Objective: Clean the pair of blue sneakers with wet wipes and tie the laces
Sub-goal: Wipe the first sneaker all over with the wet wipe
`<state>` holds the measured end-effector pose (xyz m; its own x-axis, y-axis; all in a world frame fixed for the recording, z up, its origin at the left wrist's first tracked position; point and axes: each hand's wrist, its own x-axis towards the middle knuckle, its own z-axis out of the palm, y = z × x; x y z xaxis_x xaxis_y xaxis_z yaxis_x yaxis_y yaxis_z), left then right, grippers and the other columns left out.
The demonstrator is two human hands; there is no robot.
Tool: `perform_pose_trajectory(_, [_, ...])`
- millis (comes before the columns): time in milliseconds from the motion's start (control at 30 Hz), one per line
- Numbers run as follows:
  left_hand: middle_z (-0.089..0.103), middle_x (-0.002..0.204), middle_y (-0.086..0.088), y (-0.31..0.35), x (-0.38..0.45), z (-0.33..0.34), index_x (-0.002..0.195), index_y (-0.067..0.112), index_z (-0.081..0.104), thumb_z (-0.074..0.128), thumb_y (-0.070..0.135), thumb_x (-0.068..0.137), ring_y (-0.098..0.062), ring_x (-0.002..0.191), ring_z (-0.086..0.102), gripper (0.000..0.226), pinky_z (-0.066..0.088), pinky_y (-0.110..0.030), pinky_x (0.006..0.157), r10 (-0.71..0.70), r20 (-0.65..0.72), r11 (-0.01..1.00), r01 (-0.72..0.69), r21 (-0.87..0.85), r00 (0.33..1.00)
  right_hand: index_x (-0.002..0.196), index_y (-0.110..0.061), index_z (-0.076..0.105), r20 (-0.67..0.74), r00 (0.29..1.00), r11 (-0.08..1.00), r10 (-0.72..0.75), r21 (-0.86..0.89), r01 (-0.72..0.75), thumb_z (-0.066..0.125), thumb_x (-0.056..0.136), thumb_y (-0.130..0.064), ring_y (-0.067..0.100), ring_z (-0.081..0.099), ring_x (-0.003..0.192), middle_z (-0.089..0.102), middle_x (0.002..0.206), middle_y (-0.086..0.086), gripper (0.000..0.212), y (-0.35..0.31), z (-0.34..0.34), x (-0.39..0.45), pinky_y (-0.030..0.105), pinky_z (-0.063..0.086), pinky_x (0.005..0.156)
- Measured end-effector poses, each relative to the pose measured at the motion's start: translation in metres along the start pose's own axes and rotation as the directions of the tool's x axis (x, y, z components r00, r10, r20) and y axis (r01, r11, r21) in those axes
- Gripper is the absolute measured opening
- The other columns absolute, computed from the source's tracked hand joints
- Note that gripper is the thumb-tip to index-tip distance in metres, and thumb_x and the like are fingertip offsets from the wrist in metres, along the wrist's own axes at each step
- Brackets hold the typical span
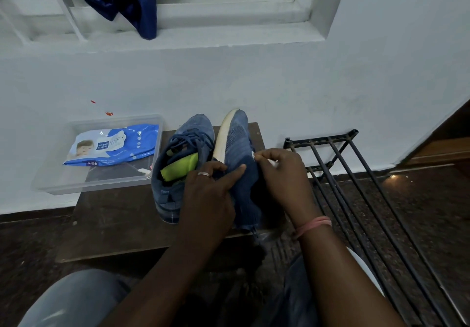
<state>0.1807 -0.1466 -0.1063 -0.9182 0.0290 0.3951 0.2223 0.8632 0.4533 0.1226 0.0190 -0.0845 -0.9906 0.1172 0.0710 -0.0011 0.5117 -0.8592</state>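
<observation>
Two blue sneakers sit on a low dark worktop (114, 220) set against a white wall. The left sneaker (175, 164) stands upright near the middle of the worktop, toe toward the far edge, its laces (188, 138) loose and a lime-green insole (181, 166) sticking up out of its opening. The right sneaker (239, 153) is tipped on its side just beside it, touching it, with the pale sole (223, 138) turned toward the left sneaker and the toe reaching past the far edge.

The left hand (211, 189) (a ring on one finger) rests on the tipped sneaker, its forefinger stretched across the blue upper and the other fingers curled over the collar, holding the sneaker steady. The right hand (282, 171) is curled, thumb and fingertips pinching a small white wipe (272, 162) against the sneaker's side; a pink band circles that wrist.

At the worktop's far left corner, overhanging its edge, lies a clear plastic tray (76, 181) holding a blue-and-white pack of wet wipes (114, 146). A black metal rack (356, 186) lies on the floor off the right edge. Dark blue cloth (132, 1) hangs from the window bars above.
</observation>
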Motion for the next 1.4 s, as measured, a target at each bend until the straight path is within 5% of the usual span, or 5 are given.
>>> perform_pose_trajectory(733, [0.06,0.123,-0.008,0.002,-0.001,0.005,0.124,0.028,0.074,0.057,-0.001,0.081,-0.027,0.105,0.051,0.054,0.034,-0.025,0.094,-0.011,-0.053,0.999,0.009,-0.036,0.999,0.088,-0.027,0.08,0.061,0.998,0.99,0.01,0.142,-0.019,0.071,0.087,-0.032,0.002,0.069,0.093,0.076,0.094,-0.013,0.01,-0.001,0.013,0.02,0.038,0.057,0.089])
perform_pose_trajectory(900, [0.059,0.125,-0.005,0.0,-0.001,0.004,0.127,0.033,0.071,0.058,0.001,0.084,-0.023,0.109,0.049,0.056,0.032,-0.024,0.096,-0.034,-0.039,0.998,0.032,-0.049,0.999,0.087,-0.023,0.081,0.235,0.97,0.98,-0.055,0.198,0.008,0.076,0.088,-0.021,0.006,0.072,0.086,0.077,0.087,-0.01,0.005,-0.004,-0.028,0.011,0.031,0.06,0.079])
perform_pose_trajectory(1033, [0.059,0.126,-0.005,0.002,-0.001,0.005,0.127,0.032,0.072,0.066,-0.006,0.083,-0.025,0.111,0.05,0.059,0.035,-0.026,0.095,-0.035,-0.031,0.997,0.032,-0.065,0.999,0.09,-0.022,0.079,0.02,1.0,0.905,-0.002,0.425,-0.006,0.073,0.09,-0.012,0.002,0.07,0.085,0.077,0.088,-0.01,0.012,-0.003,-0.035,0.012,0.018,0.054,0.072])
perform_pose_trajectory(1167, [0.058,0.126,-0.004,0.001,-0.002,0.004,0.128,0.034,0.071,0.066,-0.005,0.084,-0.023,0.11,0.048,0.059,0.039,-0.029,0.095,-0.032,-0.043,0.997,0.028,-0.074,0.999,0.091,-0.021,0.078,-0.112,0.992,0.974,-0.061,0.21,0.083,0.07,0.089,-0.007,0.007,0.068,0.092,0.073,0.097,-0.005,0.016,0.006,-0.021,0.016,0.031,0.057,0.086])
perform_pose_trajectory(1400, [0.059,0.126,-0.004,0.004,-0.004,0.004,0.128,0.032,0.071,0.069,-0.005,0.082,-0.022,0.112,0.048,0.059,0.035,-0.025,0.098,-0.036,-0.049,0.997,0.032,-0.074,0.998,0.102,-0.007,0.077,0.028,0.907,0.885,-0.42,-0.21,0.416,0.057,0.09,0.006,0.012,0.065,0.096,0.073,0.107,0.005,0.027,-0.01,0.003,0.012,-0.006,0.031,0.087])
